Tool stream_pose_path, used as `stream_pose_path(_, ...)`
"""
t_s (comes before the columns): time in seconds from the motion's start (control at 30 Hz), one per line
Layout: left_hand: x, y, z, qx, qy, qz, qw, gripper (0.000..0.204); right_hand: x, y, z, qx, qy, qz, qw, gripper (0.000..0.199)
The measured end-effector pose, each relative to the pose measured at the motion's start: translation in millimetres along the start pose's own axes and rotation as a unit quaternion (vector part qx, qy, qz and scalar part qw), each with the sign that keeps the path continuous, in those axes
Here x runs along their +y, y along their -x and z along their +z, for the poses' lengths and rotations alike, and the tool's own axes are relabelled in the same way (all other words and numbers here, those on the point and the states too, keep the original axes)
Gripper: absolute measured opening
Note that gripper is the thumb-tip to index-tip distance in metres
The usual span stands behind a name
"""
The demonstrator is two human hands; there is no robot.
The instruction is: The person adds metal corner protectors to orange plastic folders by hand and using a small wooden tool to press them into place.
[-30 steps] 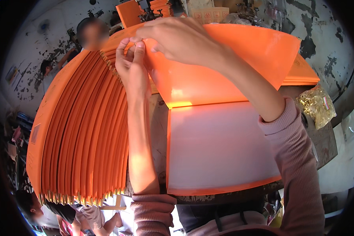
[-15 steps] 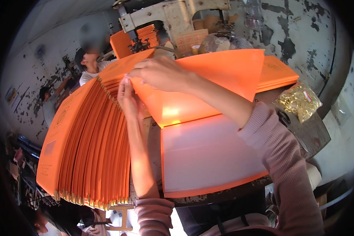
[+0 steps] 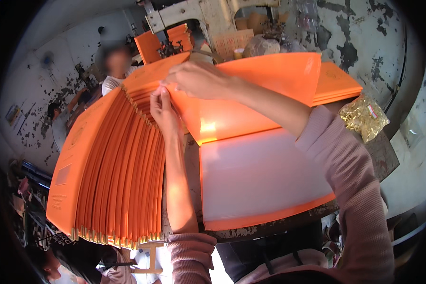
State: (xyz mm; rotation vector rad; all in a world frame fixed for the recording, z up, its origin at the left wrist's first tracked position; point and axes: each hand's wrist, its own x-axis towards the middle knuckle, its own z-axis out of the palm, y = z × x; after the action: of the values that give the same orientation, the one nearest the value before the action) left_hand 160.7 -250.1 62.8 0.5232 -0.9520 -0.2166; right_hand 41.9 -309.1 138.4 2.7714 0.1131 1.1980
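An orange folder (image 3: pixel 265 78) lies open in front of me, its upper cover raised and its pale inner side (image 3: pixel 260 177) flat on the table. Both hands meet at the raised cover's left corner. My right hand (image 3: pixel 196 79) reaches across and pinches that corner from above. Just below, my left hand (image 3: pixel 165 111) is closed, thumb and fingertips at the same corner; any small piece between the fingertips is too small to make out. Left of my forearm stands a fanned row of orange folders (image 3: pixel 120 180) with gold metal corners (image 3: pixel 113 240).
A clear bag of gold metal pieces (image 3: pixel 366 118) rests on the table's right side, beside stacked orange folders (image 3: pixel 338 83). Behind stands a worn cream machine (image 3: pixel 189 21) with an orange stack near it. A person (image 3: pixel 111 84) is at the far left.
My view has shifted slightly, so the folders sit a little further right in it. Both hands stay at the cover's corner, with fingers slightly rearranged. The person behind has moved their head.
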Motion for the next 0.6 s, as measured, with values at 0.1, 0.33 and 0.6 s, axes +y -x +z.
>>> stream_pose_path(0.1,-3,2,-10,-0.007,0.054,-0.08,0.995,0.011,-7,5,-10,-0.043,0.011,0.033,0.998,0.042)
stream_pose_path(0.33,20,1,-13,-0.023,0.027,-0.165,0.986,0.025,-101,122,-67,-0.105,0.117,-0.029,0.987,0.063)
stream_pose_path(0.6,12,0,-12,-0.046,0.059,-0.224,0.972,0.032,-176,237,-112,-0.331,0.118,0.057,0.935,0.061)
